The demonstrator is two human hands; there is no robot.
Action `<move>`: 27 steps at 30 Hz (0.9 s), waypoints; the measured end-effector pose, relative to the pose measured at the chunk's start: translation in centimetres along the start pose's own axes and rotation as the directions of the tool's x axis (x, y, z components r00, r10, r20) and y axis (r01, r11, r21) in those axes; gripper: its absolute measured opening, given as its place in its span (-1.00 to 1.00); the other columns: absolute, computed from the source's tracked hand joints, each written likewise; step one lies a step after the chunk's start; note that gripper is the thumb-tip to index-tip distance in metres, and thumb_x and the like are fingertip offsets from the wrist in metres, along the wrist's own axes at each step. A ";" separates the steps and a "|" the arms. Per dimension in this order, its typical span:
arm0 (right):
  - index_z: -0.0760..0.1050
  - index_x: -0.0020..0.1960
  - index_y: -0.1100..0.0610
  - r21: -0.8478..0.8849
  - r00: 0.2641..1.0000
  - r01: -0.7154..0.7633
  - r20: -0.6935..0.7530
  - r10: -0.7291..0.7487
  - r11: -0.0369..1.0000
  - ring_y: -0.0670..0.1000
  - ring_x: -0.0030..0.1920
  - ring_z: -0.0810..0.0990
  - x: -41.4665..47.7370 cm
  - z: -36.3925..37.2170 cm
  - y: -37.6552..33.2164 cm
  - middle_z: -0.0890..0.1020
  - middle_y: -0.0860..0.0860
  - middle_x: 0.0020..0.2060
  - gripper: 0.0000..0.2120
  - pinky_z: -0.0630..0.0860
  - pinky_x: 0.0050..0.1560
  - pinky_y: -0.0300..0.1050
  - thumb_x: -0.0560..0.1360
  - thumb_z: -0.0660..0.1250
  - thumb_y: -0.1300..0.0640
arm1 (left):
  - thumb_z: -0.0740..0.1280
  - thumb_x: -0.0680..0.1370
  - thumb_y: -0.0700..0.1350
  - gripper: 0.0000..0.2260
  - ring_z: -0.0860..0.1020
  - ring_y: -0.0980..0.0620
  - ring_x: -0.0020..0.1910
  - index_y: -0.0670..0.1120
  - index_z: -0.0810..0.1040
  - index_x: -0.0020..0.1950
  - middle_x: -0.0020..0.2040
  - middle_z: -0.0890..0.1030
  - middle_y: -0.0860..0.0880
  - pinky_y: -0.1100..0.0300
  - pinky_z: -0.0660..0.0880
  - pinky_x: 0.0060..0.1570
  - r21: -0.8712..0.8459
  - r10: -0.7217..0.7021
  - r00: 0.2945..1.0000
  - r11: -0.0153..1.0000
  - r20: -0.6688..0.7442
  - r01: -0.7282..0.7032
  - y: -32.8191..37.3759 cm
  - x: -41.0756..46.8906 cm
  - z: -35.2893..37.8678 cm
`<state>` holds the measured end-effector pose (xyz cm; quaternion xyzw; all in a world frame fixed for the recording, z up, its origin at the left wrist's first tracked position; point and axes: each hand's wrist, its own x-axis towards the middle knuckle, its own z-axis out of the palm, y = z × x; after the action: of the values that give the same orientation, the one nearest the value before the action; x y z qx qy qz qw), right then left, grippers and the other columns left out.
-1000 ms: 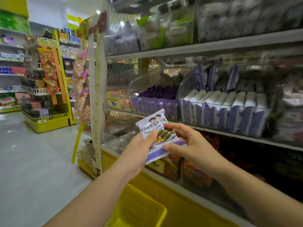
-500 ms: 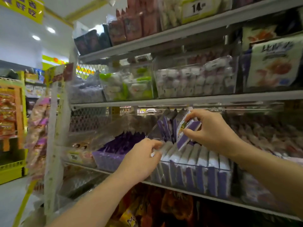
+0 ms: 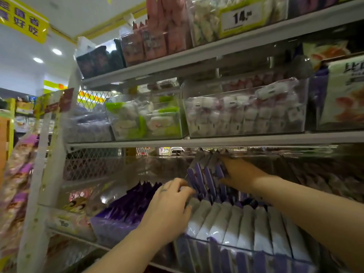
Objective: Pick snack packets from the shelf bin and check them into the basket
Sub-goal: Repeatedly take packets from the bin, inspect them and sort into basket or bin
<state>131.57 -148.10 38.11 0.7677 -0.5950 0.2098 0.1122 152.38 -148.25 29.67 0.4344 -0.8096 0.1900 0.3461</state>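
The shelf [image 3: 216, 142] took up pretty much the whole view, stacked with clear tubs, and the shelf bin [image 3: 236, 255] that mattered sat on the lower level, crammed with snack packets [image 3: 246, 223] standing on edge in tight rows, white-fronted ones up front and purple ones behind. The basket wasn't in shot at all. The left hand [image 3: 169, 209] was at the near row with its fingers curled over the packet tops, and the right hand [image 3: 244, 174] was reached further back, fingers stretched in against the upright purple ones. Honestly couldn't tell whether either hand actually had one pinched, too blurry. My guess was these were light, thin film sachets, floppy and a bit slick, so squeezing the middle would just crumple them. Better bet looked like pinching the flat sealed strip along the top edge and pulling straight up, since they were packed so tight the neighbours could come along too.
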 end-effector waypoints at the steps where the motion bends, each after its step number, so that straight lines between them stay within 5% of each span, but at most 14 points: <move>1: 0.12 0.51 0.03 0.002 0.999 0.012 0.033 -0.012 1.000 0.15 0.32 0.44 0.3 0.1 0.3 0.42 0.10 0.38 -0.34 0.42 0.30 0.07 0.52 0.36 0.02 | 0.21 0.58 0.01 -0.63 0.30 0.06 0.36 0.12 0.37 0.39 0.38 0.31 0.10 0.15 0.21 0.37 0.014 0.013 1.000 1.000 -0.005 -0.013 0.0 0.7 0.0; 6: 0.22 0.48 0.00 -0.112 0.993 0.027 0.121 -0.014 0.993 0.08 0.29 0.46 1.1 -0.3 1.3 0.44 0.03 0.37 -0.38 0.42 0.30 -0.05 0.49 0.33 -0.12 | 0.23 0.58 -0.03 -0.40 0.28 -0.13 0.45 0.06 0.05 0.57 0.55 0.12 -0.04 0.04 0.27 0.38 0.075 -0.034 0.998 0.997 0.060 0.029 0.7 5.6 0.0; 9: 0.10 0.52 -0.08 -0.107 0.995 0.044 0.092 -0.034 0.993 0.07 0.37 0.39 1.3 0.0 1.9 0.33 -0.01 0.45 -0.29 0.37 0.34 -0.10 0.47 0.35 -0.12 | 0.25 0.60 -0.09 -0.40 0.45 -0.19 0.29 0.01 0.04 0.57 0.41 0.38 -0.15 0.00 0.44 0.20 0.010 -0.099 0.975 0.995 0.197 0.099 1.1 8.2 0.8; 12: 0.09 0.52 -0.13 -0.040 0.992 0.099 0.082 -0.095 0.994 0.04 0.39 0.36 1.6 0.2 2.4 0.30 -0.04 0.47 -0.28 0.35 0.37 -0.09 0.47 0.36 -0.11 | 0.25 0.59 -0.18 -0.45 0.48 -0.17 0.28 0.04 0.14 0.53 0.35 0.45 -0.14 -0.03 0.45 0.25 -0.007 -0.167 0.946 0.984 0.278 0.176 0.6 9.8 1.5; 21: 0.03 0.54 -0.11 -0.055 0.986 0.144 0.089 -0.139 0.988 0.04 0.40 0.35 1.6 0.0 3.2 0.27 -0.05 0.48 -0.25 0.34 0.39 -0.05 0.48 0.35 -0.15 | 0.21 0.58 -0.28 -0.58 0.52 -0.03 0.26 0.09 0.49 0.35 0.26 0.58 -0.03 0.28 0.38 0.15 -0.302 -0.145 0.985 0.938 0.097 0.168 -0.6 11.7 2.4; 27: 0.09 0.52 -0.09 -0.033 0.981 0.182 0.075 -0.180 0.983 -0.01 0.31 0.42 1.4 0.0 3.6 0.36 -0.07 0.40 -0.28 0.39 0.29 -0.18 0.47 0.35 -0.17 | 0.24 0.59 -0.33 -0.64 0.46 -0.07 0.33 -0.12 0.50 0.37 0.34 0.53 -0.13 0.65 0.13 -0.08 -0.254 -0.151 0.987 0.954 0.056 0.161 -2.6 12.2 1.6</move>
<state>128.39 -150.29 38.50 0.8233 -0.5304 0.1592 0.1245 149.28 -157.63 37.44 0.4515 -0.7967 0.0473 0.3989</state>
